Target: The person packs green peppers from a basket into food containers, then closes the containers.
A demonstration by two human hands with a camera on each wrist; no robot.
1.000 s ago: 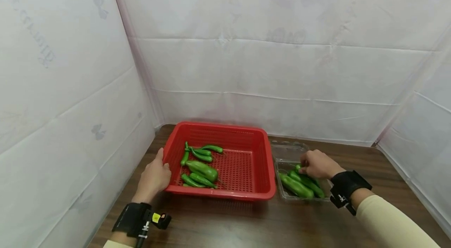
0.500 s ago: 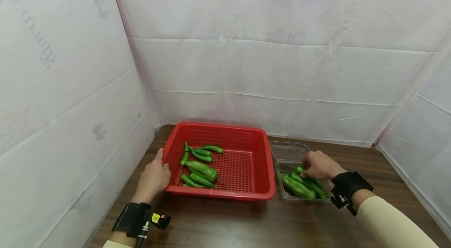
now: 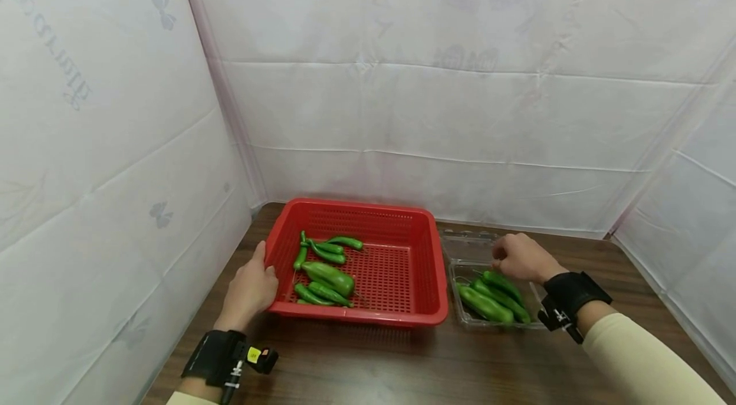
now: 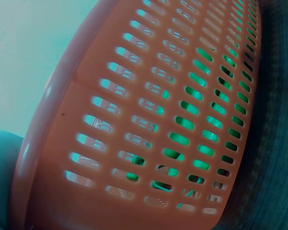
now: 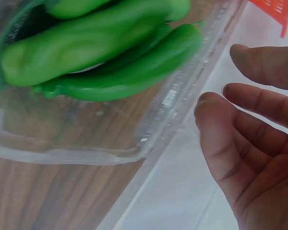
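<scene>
Red plastic is what your left hand meets: it rests against the near left corner of the slotted red basket, thumb at the rim, fingers mostly straight rather than curled round anything. A handful of loose green peppers lies in the left half of that basket.

Your right hand hovers at the far edge of the clear clamshell tray, which stands just beside the basket on the dark wooden table. The right wrist view shows your fingers relaxed and holding nothing, apart from the tray wall. The packed peppers lie side by side in the tray, close against each other.

The tray looks thin and light, so it may skid or tip if you press on its rim or hinge, and nothing holds it down. Its open lid stands right behind your knuckles; catching it could flip the tray. The packed peppers look smooth and glossy, so one may slip from a fingertip pinch. Pulling one from underneath may drag its neighbours over the low wall onto the table.
</scene>
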